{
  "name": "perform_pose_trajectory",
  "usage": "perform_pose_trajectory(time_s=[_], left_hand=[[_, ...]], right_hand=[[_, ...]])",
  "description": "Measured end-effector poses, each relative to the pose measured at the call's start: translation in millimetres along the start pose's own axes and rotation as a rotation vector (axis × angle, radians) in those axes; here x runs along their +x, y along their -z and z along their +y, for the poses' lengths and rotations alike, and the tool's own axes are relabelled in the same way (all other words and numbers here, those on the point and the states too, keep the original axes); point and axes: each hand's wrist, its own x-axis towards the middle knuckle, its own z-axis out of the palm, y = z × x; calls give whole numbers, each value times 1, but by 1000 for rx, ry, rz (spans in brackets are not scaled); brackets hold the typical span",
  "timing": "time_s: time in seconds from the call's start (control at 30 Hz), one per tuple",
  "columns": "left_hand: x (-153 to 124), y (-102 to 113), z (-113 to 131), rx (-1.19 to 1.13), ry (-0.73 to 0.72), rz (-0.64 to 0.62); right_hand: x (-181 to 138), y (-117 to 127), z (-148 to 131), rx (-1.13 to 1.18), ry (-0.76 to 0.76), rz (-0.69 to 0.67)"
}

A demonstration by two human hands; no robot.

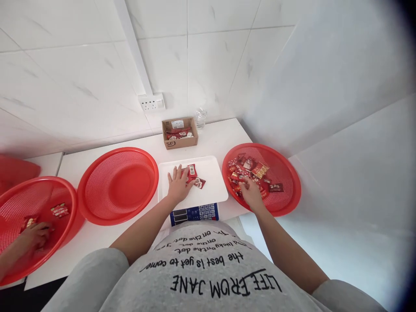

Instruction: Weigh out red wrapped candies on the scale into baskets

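My left hand (177, 187) lies with fingers spread on the white tray (208, 196) of a scale, its fingertips and thumb touching small red snack packets (192, 170). One packet (199, 183) with a pale label lies just right of the thumb. Inside the right red basket (289, 173), my right hand (251, 194) is over a loose heap of red and gold wrapped snacks (248, 164). Its fingers are curled together, and whatever they pinch is hidden. Below the tray shows the scale's blue keypad panel (195, 213).
Behind the tray stand a cardboard box (180, 142) of red packets and a clear glass (201, 118). A bare red basket (118, 182) sits left. Farther left, another person's hand (34, 236) reaches into a red basket (69, 216) with a few packets. A wall borders the back.
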Motion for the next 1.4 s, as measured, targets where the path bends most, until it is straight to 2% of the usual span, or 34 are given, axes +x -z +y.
perform_pose_trajectory(time_s=[0.13, 0.2, 0.27, 0.37, 0.5, 0.57, 0.83, 1.1, 1.2, 1.27, 1.33, 1.4], left_hand=[[-15, 27, -38, 13, 110, 98], [-30, 39, -60, 30, 178, 104], [-50, 47, -80, 29, 215, 62], [-77, 50, -100, -12, 253, -69], [-84, 44, -113, -23, 353, -222], [-73, 42, -115, -22, 358, -233], [-5, 45, -119, 27, 425, -137], [7, 56, -131, 29, 357, -133], [7, 56, -126, 41, 302, -67], [4, 50, -113, 57, 237, -5], [0, 40, -93, 54, 101, 13], [-7, 25, -69, 21, -84, -31]], right_hand=[[-7, -20, -21, -78, 58, -162], [-10, -25, -27, -146, 95, -201], [-12, -27, -28, -193, 97, -222], [-12, -27, -26, -206, 88, -238], [-10, -28, -24, -197, 73, -231], [-10, -29, -23, -178, 77, -222], [-7, -33, -15, -162, 78, -217], [-7, -32, -17, -180, 72, -245], [-7, -30, -17, -178, 75, -251], [-7, -30, -17, -177, 79, -256], [-8, -30, -18, -180, 80, -260], [-8, -31, -18, -182, 84, -253]])
